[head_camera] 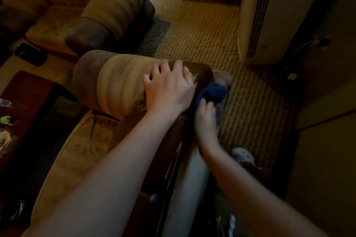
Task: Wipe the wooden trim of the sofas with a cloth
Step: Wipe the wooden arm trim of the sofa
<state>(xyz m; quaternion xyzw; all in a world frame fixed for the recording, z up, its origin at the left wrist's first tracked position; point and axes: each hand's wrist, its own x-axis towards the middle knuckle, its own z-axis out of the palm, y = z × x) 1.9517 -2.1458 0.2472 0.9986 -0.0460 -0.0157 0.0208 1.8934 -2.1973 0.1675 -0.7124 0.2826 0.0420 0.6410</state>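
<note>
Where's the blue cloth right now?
In the head view, right of centre: the blue cloth is held by the right hand against the outer side of the sofa's dark wooden trim, just right of the left hand.

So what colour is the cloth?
Dark blue. The cloth, held by the right hand, shows best in the head view.

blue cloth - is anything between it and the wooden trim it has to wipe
Nothing visible. The right hand grips the blue cloth and holds it against the outer side of the dark wooden trim at the sofa's corner. The left hand rests on top of the trim beside it, not under the cloth.
</note>
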